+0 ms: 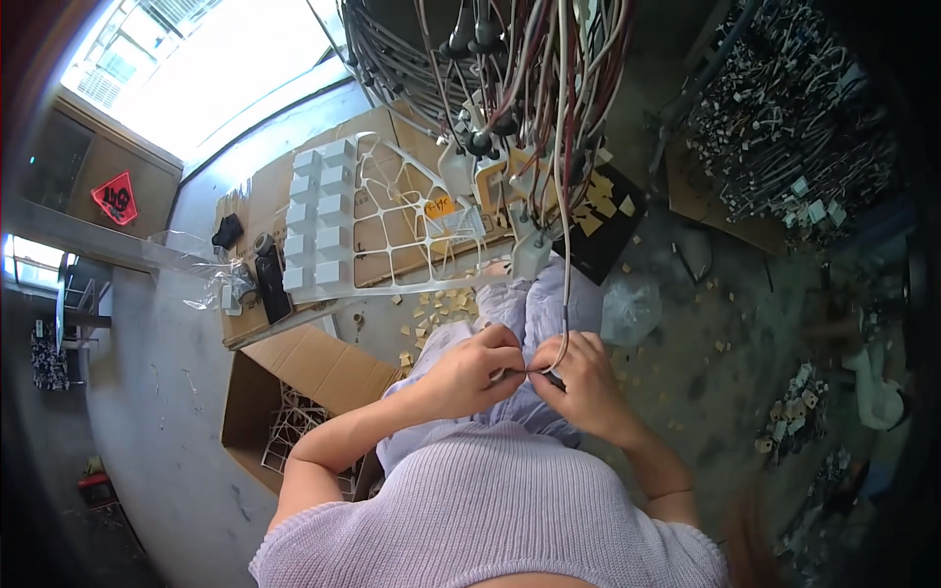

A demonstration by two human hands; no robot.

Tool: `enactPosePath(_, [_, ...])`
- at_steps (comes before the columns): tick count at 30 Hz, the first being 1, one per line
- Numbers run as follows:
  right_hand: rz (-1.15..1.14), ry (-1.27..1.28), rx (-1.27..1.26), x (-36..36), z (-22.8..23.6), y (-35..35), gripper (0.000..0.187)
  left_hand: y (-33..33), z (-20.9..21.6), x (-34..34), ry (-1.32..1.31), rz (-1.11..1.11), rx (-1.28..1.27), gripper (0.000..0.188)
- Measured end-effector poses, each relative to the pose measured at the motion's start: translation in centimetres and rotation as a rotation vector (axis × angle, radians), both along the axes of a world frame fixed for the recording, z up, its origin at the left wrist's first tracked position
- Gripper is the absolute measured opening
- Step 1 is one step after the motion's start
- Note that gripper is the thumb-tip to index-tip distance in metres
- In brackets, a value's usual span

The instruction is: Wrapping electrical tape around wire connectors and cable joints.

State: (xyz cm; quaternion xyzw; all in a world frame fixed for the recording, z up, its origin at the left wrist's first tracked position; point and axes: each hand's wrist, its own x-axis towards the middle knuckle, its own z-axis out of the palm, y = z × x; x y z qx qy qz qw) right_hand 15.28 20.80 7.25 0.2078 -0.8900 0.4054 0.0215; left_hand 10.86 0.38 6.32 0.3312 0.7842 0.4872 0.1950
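In front of my lap both hands meet, fingertips pinched close together. My right hand [585, 384] is closed on a pale cable [566, 245] that hangs from the bundle above and bends in between its fingers. A short dark piece shows at its fingertips. My left hand [477, 370] is pinched too, its fingertips almost touching the right hand's. What it grips is too small to make out, perhaps a thin strand of the cable's end. Above hangs the thick bundle of cables [529, 88], grey, red and white, with dark and white connectors among them.
A white plastic frame with box-shaped blocks [319, 225] lies on cardboard [265, 312] ahead. At left stands an open cardboard box [240, 416] holding white lattice pieces. Small yellowish scraps [446, 304] litter the floor. Piles of cables [784, 118] and a clear plastic bag [630, 309] are at right.
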Motion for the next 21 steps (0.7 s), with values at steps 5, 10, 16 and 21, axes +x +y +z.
enactPosePath(5, [0.065,-0.510,-0.490,1.2,0.3,-0.2,0.009,-1.0,0.6,-2.9,-0.057,-0.389,0.173,0.012])
enactPosePath(10, [-0.046,-0.869,-0.933,2.3,4.4,-1.2,0.012,-0.4,2.3,-5.7,-0.196,-0.715,0.419,0.011])
enactPosePath(16, [-0.324,-0.886,-1.305,5.5,5.6,-2.0,0.013,1.4,4.2,-5.4,0.348,-0.653,0.439,0.014])
enactPosePath(21, [-0.331,-0.793,-1.461,7.0,4.2,-2.7,0.018,1.9,3.2,-4.9,0.573,-0.603,0.476,0.019])
